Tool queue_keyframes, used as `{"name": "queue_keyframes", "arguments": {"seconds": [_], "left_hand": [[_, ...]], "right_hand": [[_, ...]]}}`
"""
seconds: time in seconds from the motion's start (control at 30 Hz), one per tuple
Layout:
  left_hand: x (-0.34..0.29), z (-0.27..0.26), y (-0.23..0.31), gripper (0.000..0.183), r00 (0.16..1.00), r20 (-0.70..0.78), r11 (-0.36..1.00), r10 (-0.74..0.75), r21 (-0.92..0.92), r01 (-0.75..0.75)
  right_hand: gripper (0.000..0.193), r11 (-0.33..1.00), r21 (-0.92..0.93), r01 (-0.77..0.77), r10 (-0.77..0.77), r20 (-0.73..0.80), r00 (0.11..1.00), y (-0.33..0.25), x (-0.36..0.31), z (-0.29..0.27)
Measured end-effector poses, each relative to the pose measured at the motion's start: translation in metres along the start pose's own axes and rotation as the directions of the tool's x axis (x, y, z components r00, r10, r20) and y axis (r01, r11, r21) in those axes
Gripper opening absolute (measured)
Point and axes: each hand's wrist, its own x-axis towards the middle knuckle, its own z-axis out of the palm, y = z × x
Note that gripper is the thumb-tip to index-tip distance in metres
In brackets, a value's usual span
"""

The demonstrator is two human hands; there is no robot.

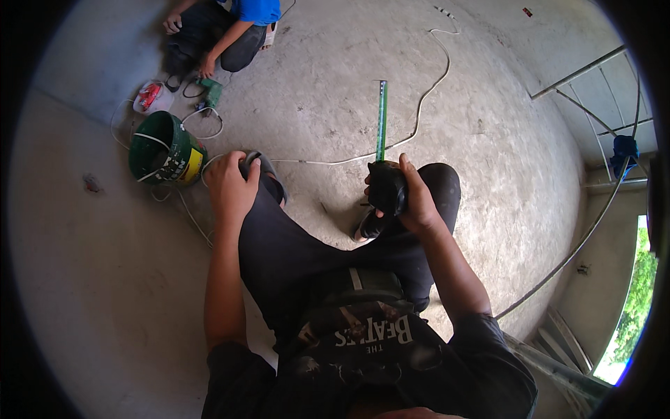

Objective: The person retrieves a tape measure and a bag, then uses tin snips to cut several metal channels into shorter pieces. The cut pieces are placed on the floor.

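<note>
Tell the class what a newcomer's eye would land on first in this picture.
The right hand grips a black tape measure, its green tape stretched out over the concrete floor ahead. The left hand rests on the person's knee, near a green bucket. Farther off, another person crouches by a green power tool.

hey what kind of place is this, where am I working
Most likely an unfinished building under construction. The bare concrete floor has loose white cable running across it, a green bucket with wire stands nearby, and your right hand holds a tape measure.
</note>
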Motion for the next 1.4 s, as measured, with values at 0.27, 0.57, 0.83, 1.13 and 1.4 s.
{"name": "queue_keyframes", "arguments": {"seconds": [0.27, 0.57, 0.83, 1.13, 1.4], "left_hand": [[-0.001, -0.014, 0.031, 0.030, 1.000, -0.013, 0.966, 0.012, -0.260, -0.015], [-0.012, 0.000, 0.042, 0.024, 0.980, -0.035, 0.976, 0.195, -0.093, -0.197], [-0.011, -0.005, 0.048, 0.026, 0.983, -0.052, 0.974, 0.176, -0.138, -0.182], [-0.029, -0.085, 0.137, 0.039, 0.950, -0.044, 0.532, 0.309, -0.820, -0.211], [-0.036, -0.093, 0.166, 0.046, 0.891, -0.108, 0.608, 0.442, -0.694, -0.386]], "right_hand": [[0.060, 0.990, -0.057, 0.128, -0.124, 0.067, 0.990, -0.005, -0.012, 0.014], [0.060, 0.990, 0.092, 0.110, -0.120, 0.112, 0.986, -0.019, -0.013, 0.029], [0.067, 0.989, 0.015, 0.144, -0.145, 0.119, 0.982, -0.020, -0.019, 0.030], [0.092, 0.531, -0.723, 0.442, -0.430, 0.219, 0.876, -0.035, -0.049, 0.065], [0.098, 0.312, -0.796, 0.518, -0.556, 0.289, 0.779, -0.031, -0.048, 0.072]]}}
